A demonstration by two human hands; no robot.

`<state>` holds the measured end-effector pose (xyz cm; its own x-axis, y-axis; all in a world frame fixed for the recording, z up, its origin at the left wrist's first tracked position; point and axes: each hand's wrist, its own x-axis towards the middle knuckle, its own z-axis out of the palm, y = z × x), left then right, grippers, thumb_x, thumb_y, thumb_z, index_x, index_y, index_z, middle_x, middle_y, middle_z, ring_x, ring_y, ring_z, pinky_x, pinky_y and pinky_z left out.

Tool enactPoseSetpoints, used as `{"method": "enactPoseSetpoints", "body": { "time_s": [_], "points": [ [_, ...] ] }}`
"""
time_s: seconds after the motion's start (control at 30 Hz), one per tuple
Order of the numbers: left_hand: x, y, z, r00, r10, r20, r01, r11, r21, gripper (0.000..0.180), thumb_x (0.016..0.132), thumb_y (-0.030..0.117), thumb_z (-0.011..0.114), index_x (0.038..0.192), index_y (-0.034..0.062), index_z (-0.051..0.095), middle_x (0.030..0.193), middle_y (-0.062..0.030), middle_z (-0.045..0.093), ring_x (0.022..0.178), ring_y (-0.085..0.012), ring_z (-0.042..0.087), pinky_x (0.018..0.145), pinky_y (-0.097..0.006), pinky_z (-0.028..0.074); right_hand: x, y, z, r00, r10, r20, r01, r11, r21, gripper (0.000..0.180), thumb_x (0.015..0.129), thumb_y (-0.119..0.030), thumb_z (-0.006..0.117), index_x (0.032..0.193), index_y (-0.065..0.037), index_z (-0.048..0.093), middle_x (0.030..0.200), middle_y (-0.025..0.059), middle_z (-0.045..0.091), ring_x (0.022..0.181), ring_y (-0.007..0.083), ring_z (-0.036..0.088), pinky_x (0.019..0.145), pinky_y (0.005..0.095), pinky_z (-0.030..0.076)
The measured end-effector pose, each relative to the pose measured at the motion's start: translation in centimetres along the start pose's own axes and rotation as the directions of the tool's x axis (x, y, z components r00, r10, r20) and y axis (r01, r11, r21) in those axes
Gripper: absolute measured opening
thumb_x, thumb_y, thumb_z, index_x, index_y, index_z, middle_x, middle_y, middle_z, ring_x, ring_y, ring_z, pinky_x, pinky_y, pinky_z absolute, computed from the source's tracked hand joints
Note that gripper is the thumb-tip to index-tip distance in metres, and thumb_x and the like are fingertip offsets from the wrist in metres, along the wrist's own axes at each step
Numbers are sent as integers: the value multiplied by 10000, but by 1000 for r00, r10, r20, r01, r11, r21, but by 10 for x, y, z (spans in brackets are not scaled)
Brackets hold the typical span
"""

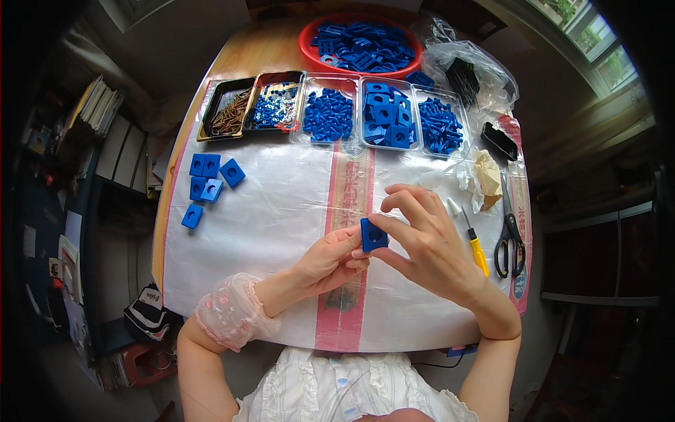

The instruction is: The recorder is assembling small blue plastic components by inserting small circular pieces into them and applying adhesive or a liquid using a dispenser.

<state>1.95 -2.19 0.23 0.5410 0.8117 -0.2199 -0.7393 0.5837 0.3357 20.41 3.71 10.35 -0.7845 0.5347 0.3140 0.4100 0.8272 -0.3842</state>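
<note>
Between both hands, over the middle of the table, is a blue square plastic block with a round hole (pixel 375 235). My left hand (pixel 329 260) pinches its left and lower side between thumb and fingers. My right hand (pixel 422 239) closes on the block's right side, with the thumb at its lower corner and a finger at its top edge. Several similar blue blocks (pixel 232 172) lie in a loose group on the left of the table. A clear box holds more square blue blocks (pixel 384 114) beyond my hands.
A row of trays holds brown screws (pixel 233 110), small blue and silver pieces (pixel 275 105), blue cone-like parts (pixel 329 114) and blue stemmed parts (pixel 440 126). Behind stands a red basin (pixel 306 50) of blue parts. On the right lie a yellow-handled screwdriver (pixel 478 253), scissors (pixel 510 243) and crumpled paper (pixel 486 179).
</note>
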Motion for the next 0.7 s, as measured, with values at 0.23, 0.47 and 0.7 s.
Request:
{"method": "enactPoseSetpoints", "body": {
  "time_s": [0.23, 0.47, 0.7],
  "points": [
    [0, 0, -1, 1000, -1, 7, 1, 1000, -7, 228, 1045, 198, 480, 1173, 17, 531, 904, 19, 510, 709, -5, 426, 612, -164, 394, 0, 0, 1, 1000, -4, -9, 4, 1000, -1, 380, 683, -125, 780, 1022, -21, 643, 1073, 107, 554, 1145, 304, 513, 969, 433, 404],
    [0, 1, 1, 1000, -10, -4, 10, 1000, 0, 209, 1046, 191, 475, 1155, 22, 533, 891, 19, 504, 702, -6, 418, 609, -165, 383, -1, 1, 2, 1000, -3, -6, 3, 1000, 3, 385, 673, -126, 788, 1014, -21, 642, 1072, 107, 552, 1149, 304, 513, 969, 435, 404],
    [0, 0, -2, 1000, -15, 6, 15, 1000, -1, 208, 1045, 187, 477, 1158, 23, 536, 893, 21, 507, 698, -5, 418, 607, -167, 380, -1, 1, 2, 1000, -1, -3, 1, 1000, 0, 386, 669, -127, 792, 1009, -21, 641, 1066, 106, 552, 1147, 303, 513, 966, 436, 405]
  ]
}}
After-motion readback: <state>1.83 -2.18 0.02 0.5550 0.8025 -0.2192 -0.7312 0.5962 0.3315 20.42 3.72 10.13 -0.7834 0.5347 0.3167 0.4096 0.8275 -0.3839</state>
